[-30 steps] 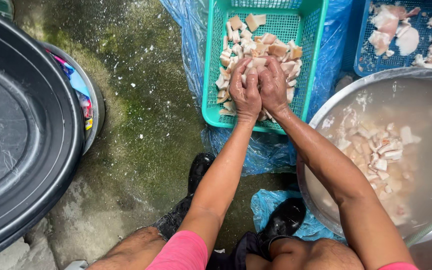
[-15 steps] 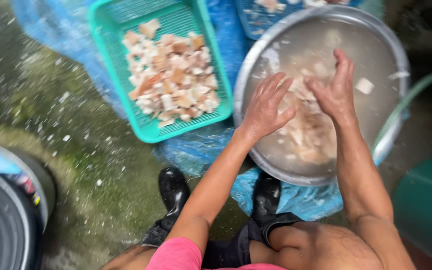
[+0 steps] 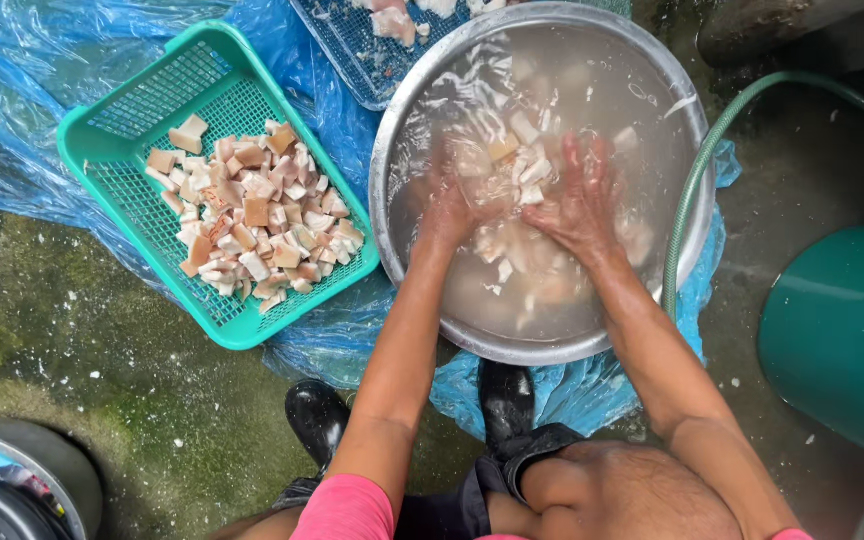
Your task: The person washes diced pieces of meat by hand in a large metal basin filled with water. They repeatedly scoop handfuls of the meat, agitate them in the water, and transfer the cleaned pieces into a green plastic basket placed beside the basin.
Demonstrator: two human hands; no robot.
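Large round metal basin (image 3: 407, 120) on blue plastic sheeting (image 3: 42, 60), filled with cloudy water and pale meat pieces (image 3: 512, 190). Landmark for all positions below.

Left of basin, just beside its rim: green mesh basket (image 3: 112, 105), tilted corner-up, loaded with pink and white meat cubes (image 3: 252, 225). Above-left of basin, touching its rim: blue mesh tray (image 3: 347, 45) with more meat, partly out of frame. Right of basin: dark green tub (image 3: 842, 330), well apart. Along basin's right rim: green hose (image 3: 697, 180), curving upward and away. Below basin: two black rubber boots (image 3: 317, 420) on wet concrete floor (image 3: 52, 330). Far lower left of basin: edge of dark round container (image 3: 27, 475).

Inside basin, left of centre: left hand (image 3: 452, 200), submerged, fingers spread, blurred by water; grip on any piece not determinable. Inside basin, right of centre: right hand (image 3: 577, 200), palm down, fingers spread over meat pieces, resting on them, not closed around any.
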